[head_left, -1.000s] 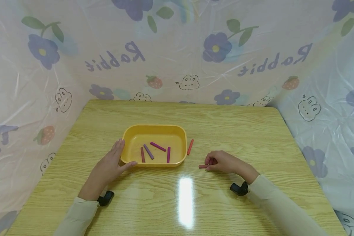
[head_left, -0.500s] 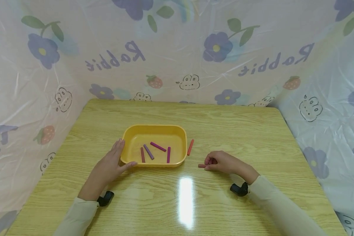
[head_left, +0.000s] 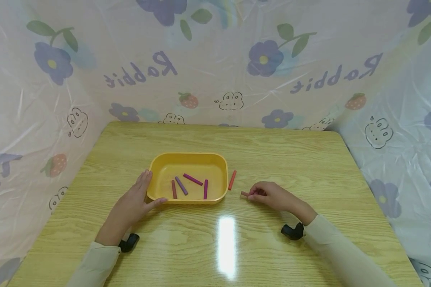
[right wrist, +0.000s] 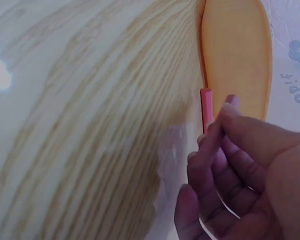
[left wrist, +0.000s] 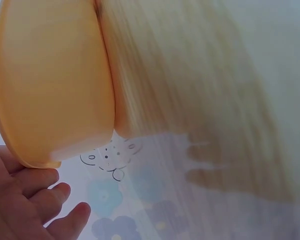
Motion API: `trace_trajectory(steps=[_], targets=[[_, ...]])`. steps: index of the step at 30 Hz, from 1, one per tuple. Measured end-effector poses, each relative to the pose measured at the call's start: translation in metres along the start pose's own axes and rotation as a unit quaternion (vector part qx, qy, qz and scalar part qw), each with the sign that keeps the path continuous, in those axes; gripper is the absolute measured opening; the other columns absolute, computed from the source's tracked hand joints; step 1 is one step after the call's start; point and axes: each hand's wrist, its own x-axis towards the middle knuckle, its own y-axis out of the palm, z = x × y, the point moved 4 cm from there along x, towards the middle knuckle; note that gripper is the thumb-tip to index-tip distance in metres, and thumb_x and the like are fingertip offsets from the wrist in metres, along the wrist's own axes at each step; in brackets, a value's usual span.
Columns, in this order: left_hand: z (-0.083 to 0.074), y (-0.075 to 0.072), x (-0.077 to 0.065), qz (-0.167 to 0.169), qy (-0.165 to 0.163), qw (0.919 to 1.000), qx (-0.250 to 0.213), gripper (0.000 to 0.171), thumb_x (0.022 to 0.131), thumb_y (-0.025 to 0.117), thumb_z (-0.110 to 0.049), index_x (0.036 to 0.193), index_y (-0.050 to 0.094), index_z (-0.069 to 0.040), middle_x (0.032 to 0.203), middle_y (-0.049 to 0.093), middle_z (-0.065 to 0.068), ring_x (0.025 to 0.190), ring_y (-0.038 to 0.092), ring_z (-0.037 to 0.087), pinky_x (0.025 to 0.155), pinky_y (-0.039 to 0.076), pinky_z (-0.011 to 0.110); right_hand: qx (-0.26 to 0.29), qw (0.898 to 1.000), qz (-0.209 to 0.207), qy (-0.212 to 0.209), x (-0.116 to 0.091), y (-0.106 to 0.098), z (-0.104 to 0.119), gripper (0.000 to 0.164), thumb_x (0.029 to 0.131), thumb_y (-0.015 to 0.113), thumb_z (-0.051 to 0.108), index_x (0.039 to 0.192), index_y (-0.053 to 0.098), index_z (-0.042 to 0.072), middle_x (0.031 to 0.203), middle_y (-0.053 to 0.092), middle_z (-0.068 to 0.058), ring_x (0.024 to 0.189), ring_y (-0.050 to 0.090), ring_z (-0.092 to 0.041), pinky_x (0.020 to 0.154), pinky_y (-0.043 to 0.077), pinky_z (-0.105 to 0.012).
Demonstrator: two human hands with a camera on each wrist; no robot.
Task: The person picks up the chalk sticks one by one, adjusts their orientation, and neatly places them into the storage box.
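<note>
My left hand (head_left: pixel 130 208) rests against the left end of a yellow plastic tray (head_left: pixel 190 156), fingers along its side and thumb at the near rim. In the left wrist view, the fingertips (left wrist: pixel 79 210) reach past the rim. My right hand (head_left: pixel 275 197) pinches a brownish-red crayon (head_left: pixel 244 194) between thumb and fingers, right of the tray; its tip (right wrist: pixel 231 99) shows in the right wrist view. Inside the tray lie a dark red crayon (head_left: pixel 174 189), a violet crayon (head_left: pixel 181 185) and two magenta crayons (head_left: pixel 206 189). An orange-red crayon (head_left: pixel 232 180) lies just outside the tray's right side.
The wooden table (head_left: pixel 291 155) has a bright light reflection (head_left: pixel 226 247) near its front. Patterned sheeting (head_left: pixel 208 59) encloses the back and both sides. A black wrist mount (head_left: pixel 292 231) sits at each cuff.
My right hand has shifted slightly toward the back with the brownish-red crayon, which now points up and left. The left hand, the tray and the other crayons have stayed in place.
</note>
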Motion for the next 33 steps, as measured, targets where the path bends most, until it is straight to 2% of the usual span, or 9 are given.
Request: trace_trajectory(steps=[4,8,12,20,27,33], targets=[[0.001,0.001,0.0,0.0,0.0,1.0,0.0,0.105,0.08,0.048,-0.071,0.15,0.0,-0.009,0.154,0.003,0.014,0.138,0.014,0.035,0.104,0.024,0.057,0.023,1.0,-0.001,0.006,0.001,-0.001,0.001,0.024,0.096,0.052,0.033,0.102,0.065,0.014,0.088,0.062,0.001,0.075,0.053,-0.013,0.065,0.046,-0.028],[0.001,0.001,-0.001,-0.002,0.003,1.0,-0.001,0.105,0.08,0.048,-0.071,0.15,0.001,-0.008,0.154,0.003,0.014,0.138,0.014,0.035,0.104,0.024,0.056,0.055,0.998,0.001,0.01,0.004,-0.001,0.001,0.027,0.098,0.049,0.031,0.102,0.066,0.011,0.081,0.06,-0.007,0.068,0.05,-0.014,0.06,0.044,-0.028],[0.0,0.0,0.0,-0.005,0.007,1.0,-0.001,0.105,0.08,0.049,-0.07,0.15,0.002,-0.007,0.154,0.005,0.015,0.138,0.014,0.035,0.104,0.024,0.056,0.113,0.993,0.003,0.019,0.007,-0.001,0.0,0.03,0.098,0.048,0.03,0.1,0.066,0.006,0.076,0.057,-0.015,0.064,0.049,-0.016,0.057,0.044,-0.028],[0.0,0.0,0.0,-0.003,0.006,1.0,-0.001,0.104,0.081,0.049,-0.069,0.15,0.002,-0.007,0.154,0.004,0.014,0.139,0.013,0.034,0.104,0.024,0.056,0.207,0.976,-0.009,0.062,0.009,-0.003,-0.001,0.039,0.098,0.047,0.033,0.101,0.061,-0.003,0.079,0.054,-0.017,0.067,0.047,-0.021,0.057,0.042,-0.032],[-0.001,-0.001,0.0,-0.002,0.004,1.0,-0.002,0.104,0.081,0.05,-0.068,0.15,0.001,-0.007,0.154,0.004,0.015,0.138,0.014,0.035,0.104,0.024,0.057,0.288,0.954,-0.02,0.085,0.01,-0.007,0.001,0.047,0.098,0.047,0.035,0.109,0.058,-0.01,0.094,0.056,-0.029,0.077,0.052,-0.021,0.071,0.047,-0.045],[-0.001,0.0,-0.001,-0.002,0.001,1.0,-0.001,0.104,0.081,0.051,-0.067,0.15,0.002,-0.007,0.154,0.005,0.015,0.138,0.015,0.036,0.103,0.025,0.057,0.33,0.937,-0.035,0.108,0.012,-0.008,0.001,0.047,0.098,0.047,0.03,0.114,0.054,-0.014,0.106,0.056,-0.031,0.09,0.058,-0.03,0.082,0.049,-0.047]])
